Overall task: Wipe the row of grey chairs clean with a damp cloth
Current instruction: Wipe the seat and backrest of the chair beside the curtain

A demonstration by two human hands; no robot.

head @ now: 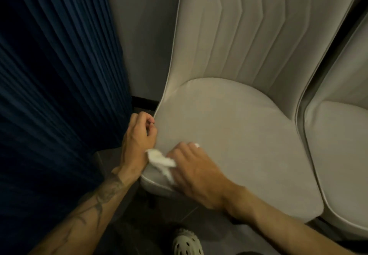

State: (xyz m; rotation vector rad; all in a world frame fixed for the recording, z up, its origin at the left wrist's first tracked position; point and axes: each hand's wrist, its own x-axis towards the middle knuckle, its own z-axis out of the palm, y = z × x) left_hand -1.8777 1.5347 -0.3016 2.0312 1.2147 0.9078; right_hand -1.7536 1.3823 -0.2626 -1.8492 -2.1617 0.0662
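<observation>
Cloth: white cloth (159, 160), crumpled, lower centre of the frame, lying on the front left corner of the seat of the near chair. One end sticks out to the left of the right hand, and a small white bit shows at that hand's fingertips.
Right hand: right hand (194, 168) lies on top of the cloth with fingers curled over it, holding it down against the seat cushion.
Left hand: left hand (137, 135) is just left of the cloth, against the left rim of the seat. Its fingers are curled, but I cannot tell whether they grip the rim or only rest beside it. The forearm (95, 205) is tattooed.
Near chair: grey chair (229, 131) fills the centre of the frame. It has a rounded padded seat and a tall back with stitched zigzag lines.
Second chair: another grey chair (338, 139) stands at the right edge, just beside the first.
Curtain: dark blue pleated curtain (49, 75) takes up the left of the frame, close to the left hand.
Wall: grey wall (139, 35) shows between curtain and chair back.
Floor: dark floor (129, 224) at bottom centre.
Shoe: pale perforated clog (187, 242) at the bottom edge.
</observation>
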